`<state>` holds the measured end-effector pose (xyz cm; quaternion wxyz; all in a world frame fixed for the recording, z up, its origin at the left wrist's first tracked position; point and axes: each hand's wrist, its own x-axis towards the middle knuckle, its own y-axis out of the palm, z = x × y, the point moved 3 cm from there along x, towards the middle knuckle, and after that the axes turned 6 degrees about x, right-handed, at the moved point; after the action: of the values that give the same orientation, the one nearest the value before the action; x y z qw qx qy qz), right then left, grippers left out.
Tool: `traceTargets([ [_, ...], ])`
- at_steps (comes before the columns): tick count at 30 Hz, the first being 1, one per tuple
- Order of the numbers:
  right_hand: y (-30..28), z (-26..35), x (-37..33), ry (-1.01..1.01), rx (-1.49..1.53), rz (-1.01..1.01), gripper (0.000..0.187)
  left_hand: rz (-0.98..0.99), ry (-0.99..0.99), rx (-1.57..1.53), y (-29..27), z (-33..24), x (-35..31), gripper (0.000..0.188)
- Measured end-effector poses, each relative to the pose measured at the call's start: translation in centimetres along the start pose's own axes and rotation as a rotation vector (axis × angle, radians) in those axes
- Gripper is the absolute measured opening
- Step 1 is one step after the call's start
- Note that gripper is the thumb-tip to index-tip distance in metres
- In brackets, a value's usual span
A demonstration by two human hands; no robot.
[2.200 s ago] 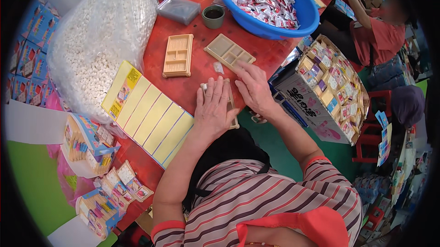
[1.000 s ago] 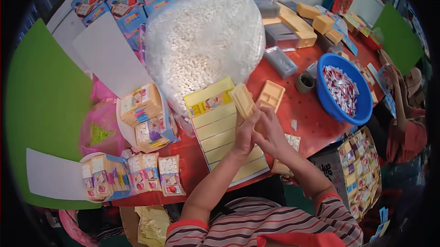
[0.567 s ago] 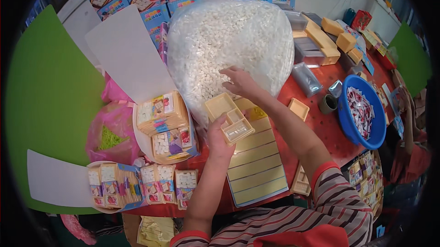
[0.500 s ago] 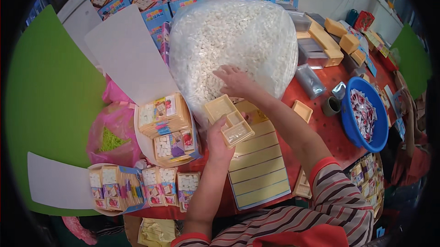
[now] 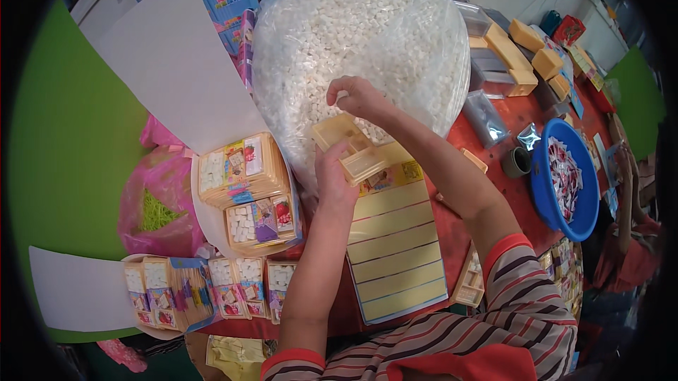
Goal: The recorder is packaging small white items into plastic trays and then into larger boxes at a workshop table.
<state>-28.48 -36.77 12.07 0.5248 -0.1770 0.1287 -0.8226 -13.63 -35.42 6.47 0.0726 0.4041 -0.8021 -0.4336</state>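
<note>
My left hand point(image 5: 335, 177) grips a pale yellow plastic tray point(image 5: 333, 132) with divided compartments, tilted in front of me. Its compartments look bare, though my fingers cover part of them. Above the tray, my right hand point(image 5: 361, 98) has its fingers curled, with small white pieces point(image 5: 342, 96) showing at the fingertips. Behind both hands stands a big clear plastic bag point(image 5: 434, 63), wide open and full of loose small white lumps point(image 5: 332, 24). A yellow lined sheet point(image 5: 395, 254) lies below the tray.
Packed boxes point(image 5: 244, 162) with filled trays stand at the left, beside a pink bag point(image 5: 169, 183) of green shreds. At the right are a blue basin point(image 5: 542, 190) of sachets, a dark cup point(image 5: 517, 162), clear lids point(image 5: 486, 118) and stacked yellow trays point(image 5: 512, 56). Another person's arm point(image 5: 623, 183) shows far right.
My right hand has lifted from the white lumps in the bag, its fingers closing round a few pieces. My left hand still holds the tray, now tilted more. The view has shifted slightly.
</note>
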Motion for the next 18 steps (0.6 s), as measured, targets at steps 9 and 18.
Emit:
traceTargets([
  [9, -0.9, 2.6, -2.6, -0.207, 0.066, 0.187, 0.027, 0.164, -0.079, -0.058, -1.7, 0.9, 0.6, 0.044],
  [18, 0.7, -2.6, -4.1, -0.127, -0.943, 0.164, 0.019, 0.011, -0.110, -0.055, -3.5, 0.6, -0.6, 0.051],
])
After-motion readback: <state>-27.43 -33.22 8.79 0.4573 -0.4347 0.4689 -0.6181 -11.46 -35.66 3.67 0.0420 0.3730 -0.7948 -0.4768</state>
